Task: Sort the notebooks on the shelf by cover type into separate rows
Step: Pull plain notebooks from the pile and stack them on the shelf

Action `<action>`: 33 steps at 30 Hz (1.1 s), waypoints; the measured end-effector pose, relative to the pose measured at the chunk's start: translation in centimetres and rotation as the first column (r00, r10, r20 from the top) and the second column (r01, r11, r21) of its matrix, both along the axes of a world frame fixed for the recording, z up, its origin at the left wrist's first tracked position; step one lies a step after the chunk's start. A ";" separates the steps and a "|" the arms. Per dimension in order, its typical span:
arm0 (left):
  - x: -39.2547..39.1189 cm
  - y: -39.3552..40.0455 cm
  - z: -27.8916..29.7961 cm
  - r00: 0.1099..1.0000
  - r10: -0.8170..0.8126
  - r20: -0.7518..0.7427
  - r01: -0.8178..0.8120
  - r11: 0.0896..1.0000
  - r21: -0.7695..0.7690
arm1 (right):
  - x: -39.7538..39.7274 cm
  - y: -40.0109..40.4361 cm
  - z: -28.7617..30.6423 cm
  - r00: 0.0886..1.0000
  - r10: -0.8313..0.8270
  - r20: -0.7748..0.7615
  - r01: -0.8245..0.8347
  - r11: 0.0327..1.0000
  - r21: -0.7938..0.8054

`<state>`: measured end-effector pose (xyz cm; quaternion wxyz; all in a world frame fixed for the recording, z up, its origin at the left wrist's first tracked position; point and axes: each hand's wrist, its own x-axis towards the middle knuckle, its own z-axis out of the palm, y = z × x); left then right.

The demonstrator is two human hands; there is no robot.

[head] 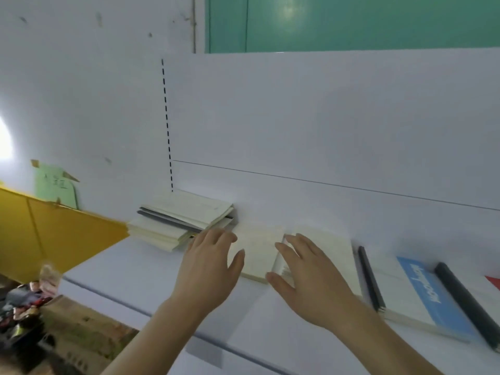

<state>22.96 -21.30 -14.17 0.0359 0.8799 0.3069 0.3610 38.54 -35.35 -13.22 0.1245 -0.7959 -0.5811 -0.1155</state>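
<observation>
On the white shelf a leaning pile of cream notebooks with a few dark-edged ones lies at the back left. A cream notebook lies flat in the middle, another cream one beside it on the right. Further right come a dark-spined notebook, a white-and-blue notebook and a black-spined one. My left hand hovers with straight fingers at the middle notebook's left edge. My right hand is spread over the gap between the two cream notebooks, holding nothing.
A white back panel rises behind the shelf. A yellow board slants at the left, with a green paper note on the wall above it. Cluttered goods lie on the floor at lower left. A red corner shows at far right.
</observation>
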 end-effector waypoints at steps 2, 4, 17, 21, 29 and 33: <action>-3.0 3.0 0.1 0.999 0.012 -0.030 -0.011 1.000 0.012 | -2.8 3.3 0.0 1.000 0.001 -0.015 -0.001 1.000 0.007; -5.4 5.8 0.1 0.998 0.029 -0.053 -0.028 0.999 0.016 | -5.3 6.4 0.1 1.000 0.000 -0.027 0.001 1.000 0.022; -6.9 17.7 -0.9 0.988 -0.020 -0.154 0.008 0.997 -0.079 | -7.4 21.3 -0.1 0.997 -0.072 -0.005 0.072 0.997 -0.042; -5.2 20.3 -0.9 0.976 -0.040 -0.216 0.026 0.997 -0.066 | -6.0 24.7 -0.4 0.997 -0.072 -0.002 0.071 0.987 -0.143; -4.5 23.5 -1.0 0.998 -0.064 -0.016 0.062 0.994 -0.089 | -5.4 25.1 0.7 0.957 -0.025 0.290 -0.003 0.995 0.095; -4.6 23.0 1.3 0.956 -0.128 0.264 0.244 0.849 -0.470 | -6.6 24.7 2.5 0.959 -0.131 0.251 0.086 0.980 0.182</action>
